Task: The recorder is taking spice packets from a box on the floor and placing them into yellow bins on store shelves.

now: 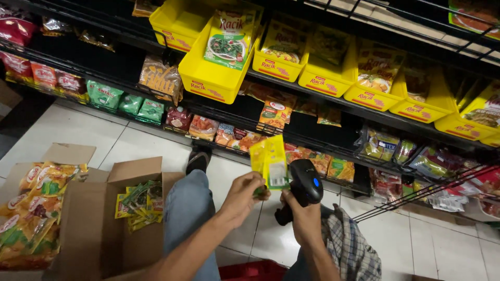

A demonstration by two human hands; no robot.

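The left hand [244, 195] pinches a glossy yellow sachet [269, 160] upright by its lower edge; the right hand [302, 216] grips a black pistol-shaped barcode scanner [304, 186] just beside it; brown cardboard boxes [104, 229] hold yellow-green packets at left; yellow plastic bins [213, 78] line the wire shelf above.

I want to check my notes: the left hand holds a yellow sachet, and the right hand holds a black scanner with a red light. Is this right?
Not quite. In the head view the black scanner in the right hand shows a blue light, not red. The left hand does hold the yellow sachet.
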